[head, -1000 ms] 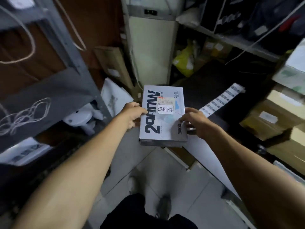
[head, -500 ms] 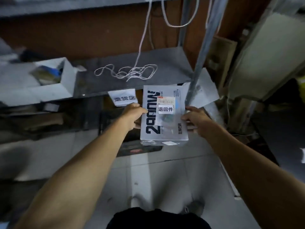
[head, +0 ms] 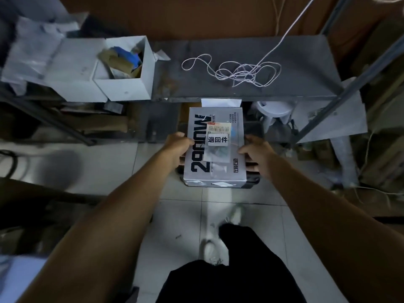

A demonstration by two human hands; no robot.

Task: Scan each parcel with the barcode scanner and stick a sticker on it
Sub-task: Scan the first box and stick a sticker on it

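Head view of a storeroom aisle, read from left to right. At far left, an open white cardboard box holding crumpled paper and blue scraps sits on the grey metal shelf; to its right a loose tangle of thin white cord lies on the bare shelf top. Near the centre, the left hand grips the left edge of the flat grey rectangular parcel with large dark lettering, thumb curled over the top face and the fingers hidden beneath. The parcel is held level in front of the person, just below the shelf's near edge and above a dark object whose nature cannot be made out. On its top face are a barcode label and, directly below it, a white sticker printed with three black characters. The right hand holds the parcel's right edge, fingers bent around the side, with the thumb on the near rim. Progress, as a judgement: the sticker already on this parcel suggests that its labelling step is complete, and scanning is probably complete too, though no barcode scanner is in view to confirm it. What appears to remain is setting this parcel down and treating any further parcels; how many are left cannot be told.
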